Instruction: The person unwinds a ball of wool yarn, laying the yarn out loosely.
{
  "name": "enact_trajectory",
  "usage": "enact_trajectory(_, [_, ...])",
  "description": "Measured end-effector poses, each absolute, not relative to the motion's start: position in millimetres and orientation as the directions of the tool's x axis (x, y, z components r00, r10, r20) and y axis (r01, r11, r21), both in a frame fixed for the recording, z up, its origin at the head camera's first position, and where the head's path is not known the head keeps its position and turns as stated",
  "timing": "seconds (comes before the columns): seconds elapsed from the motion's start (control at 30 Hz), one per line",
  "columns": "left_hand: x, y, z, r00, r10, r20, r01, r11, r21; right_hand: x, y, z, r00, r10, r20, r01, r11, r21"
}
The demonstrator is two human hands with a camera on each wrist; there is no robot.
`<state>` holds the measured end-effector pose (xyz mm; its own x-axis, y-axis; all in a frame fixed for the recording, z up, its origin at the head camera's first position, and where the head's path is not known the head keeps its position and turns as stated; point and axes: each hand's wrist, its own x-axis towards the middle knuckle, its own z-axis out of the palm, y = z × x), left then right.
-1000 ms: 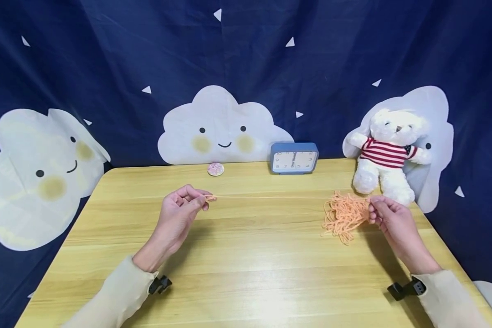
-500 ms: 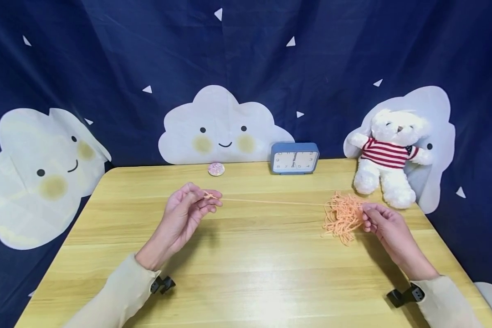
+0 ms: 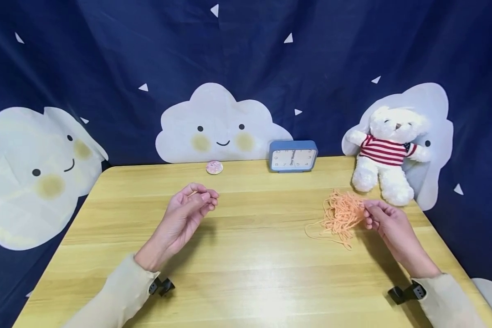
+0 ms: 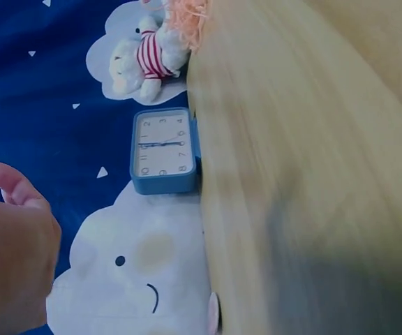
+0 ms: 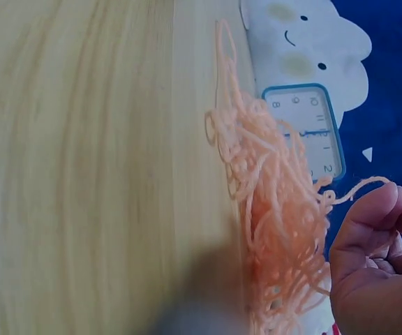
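Note:
A tangled heap of peach-orange yarn [image 3: 341, 213] lies on the right part of the wooden table [image 3: 246, 264]. My right hand [image 3: 390, 225] pinches a strand at the heap's right edge between thumb and fingertips; the right wrist view shows this strand [image 5: 358, 187] running from the pile to the fingers. From the heap's left side a loose loop of yarn [image 3: 311, 232] spreads over the tabletop. My left hand [image 3: 184, 216] hovers over the table's left half, thumb close to the loosely bent fingers and no yarn in it.
Along the back edge stand a round pink speckled disc [image 3: 214, 167] and a blue desk clock [image 3: 293, 156]. A white teddy bear [image 3: 387, 152] in a striped shirt sits behind the yarn. A dark blue cloud-print curtain [image 3: 246, 50] hangs behind the table.
The strand stretched between both hands has left my left hand and fallen back as a loop beside the heap. My right hand moved slightly left, still pinching yarn.

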<state>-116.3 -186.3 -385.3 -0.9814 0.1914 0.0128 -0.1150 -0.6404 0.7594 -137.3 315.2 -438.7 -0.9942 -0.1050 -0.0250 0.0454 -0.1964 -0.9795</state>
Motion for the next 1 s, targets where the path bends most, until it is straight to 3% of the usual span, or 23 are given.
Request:
enact_trajectory(0.23, [-116.2,-176.8,-398.6,-0.98,0.183,-0.079,-0.175,-0.599,0.781,-138.8,321.1,-434.3,-0.998,-0.04,-0.055,0.059,-0.121,-0.991])
enact_trajectory(0.5, [-117.0,-165.8,-410.4,-0.976,0.185,-0.116,-0.203,-0.573,0.794,-131.6,324.6,-431.2,-0.99,0.139,-0.005,0.044,0.283,-0.958])
enact_trajectory(0.6, [-115.7,-162.6,-412.2,-0.973,0.186,-0.136,-0.219,-0.565,0.795,-124.8,319.6,-432.8,-0.995,0.096,0.027,0.008,0.348,-0.938])
enact_trajectory(0.87, [-113.2,-148.6,-423.6,-0.961,0.191,-0.201,-0.273,-0.532,0.802,-112.4,311.8,-438.2,-0.981,-0.186,0.052,-0.129,0.429,-0.894])
enact_trajectory(1.0, [-112.1,-132.4,-430.6,-0.945,0.223,-0.238,-0.317,-0.461,0.829,-113.5,312.2,-439.3,-0.974,-0.224,0.018,-0.119,0.449,-0.886])
